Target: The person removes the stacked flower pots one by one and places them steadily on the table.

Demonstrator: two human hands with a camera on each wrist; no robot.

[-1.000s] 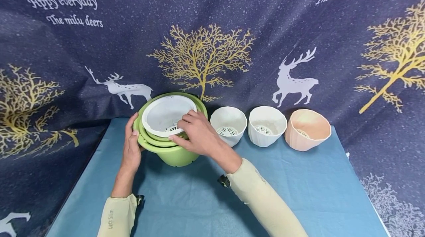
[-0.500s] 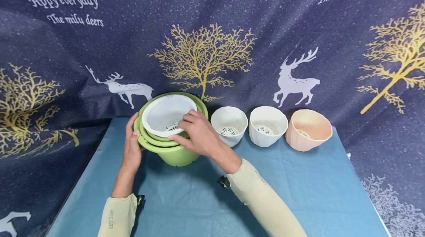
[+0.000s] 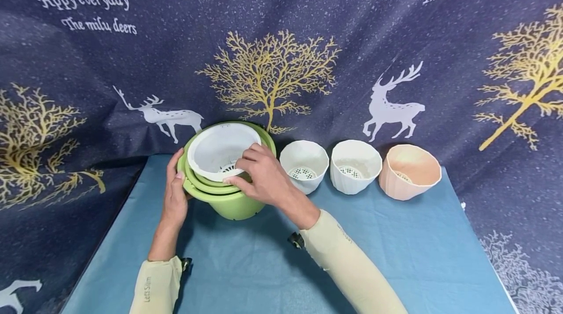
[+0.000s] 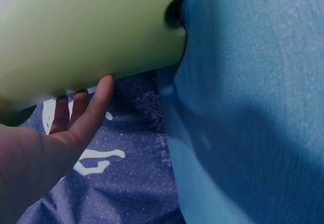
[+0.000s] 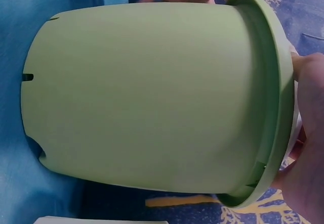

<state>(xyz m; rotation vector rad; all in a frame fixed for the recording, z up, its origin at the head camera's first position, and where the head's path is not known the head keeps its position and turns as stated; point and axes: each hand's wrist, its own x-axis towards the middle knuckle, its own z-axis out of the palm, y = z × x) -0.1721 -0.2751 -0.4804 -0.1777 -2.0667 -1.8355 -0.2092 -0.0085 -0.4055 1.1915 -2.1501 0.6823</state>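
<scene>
Near the desk's [image 3: 264,265] rear-left corner, the left hand [image 3: 175,197] braces the green pot [image 3: 228,204] with straight fingers; the right hand [image 3: 264,177] pinches the nested white inner pot [image 3: 217,150] at its rim.

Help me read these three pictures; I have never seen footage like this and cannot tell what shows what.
There is no machine here, only a person with cameras on the head and on each wrist. The wide picture is the head view. In it the left hand rests flat against the side of a green pot, and the right hand pinches the rim of a white pot nested inside it. The green pot stands on a blue cloth. To its right stand two more white pots and a peach pot. The two close pictures are the wrist views: each shows the green pot's wall from that hand's side.
</scene>
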